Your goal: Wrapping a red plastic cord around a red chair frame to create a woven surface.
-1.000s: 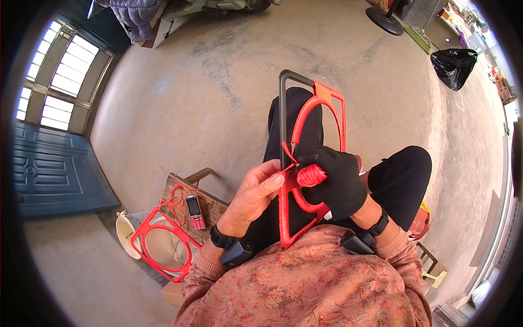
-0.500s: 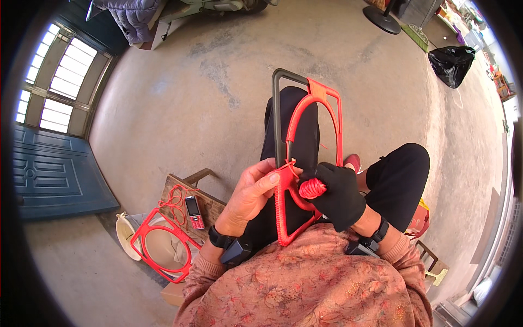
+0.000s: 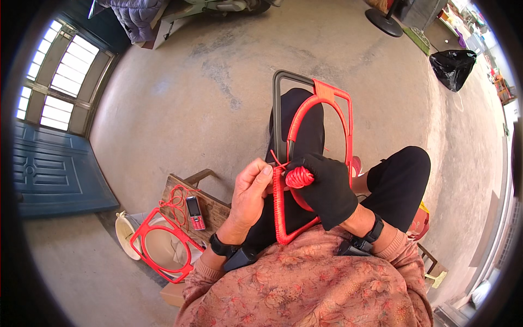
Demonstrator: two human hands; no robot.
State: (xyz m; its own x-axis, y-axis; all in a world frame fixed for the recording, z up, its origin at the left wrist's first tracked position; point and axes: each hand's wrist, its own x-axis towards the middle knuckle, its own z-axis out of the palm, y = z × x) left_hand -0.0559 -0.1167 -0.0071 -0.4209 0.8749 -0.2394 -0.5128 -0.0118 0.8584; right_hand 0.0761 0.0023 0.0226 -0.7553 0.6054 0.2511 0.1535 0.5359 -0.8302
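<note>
A rectangular metal frame with a ring inside it [image 3: 279,212] stands upright against my lap. Red cord is wound tightly over most of it, while its far left corner is bare dark metal. My left hand [image 3: 250,192] is closed at the frame's left side, thumb against forefinger, with some fingers hidden behind the bar. Just beside these fingertips, a loose strand of red cord [image 3: 279,162] crosses the bar. My right hand [image 3: 328,191], in a black glove, grips a wound bundle of red cord [image 3: 299,177] close to the same spot. Its fingertips are partly hidden.
To the left, a wooden stool [image 3: 210,204] bears a mobile phone [image 3: 194,212] and loose red cord [image 3: 175,199]. A finished-looking red frame [image 3: 143,240] leans over a pale bucket [image 3: 126,240]. A black plastic bag [image 3: 453,68] lies far right.
My right hand has moved left with the cord bundle, up against the frame's left bar. My left thumb has drawn back from the bar's face, and the frame has tipped slightly right.
</note>
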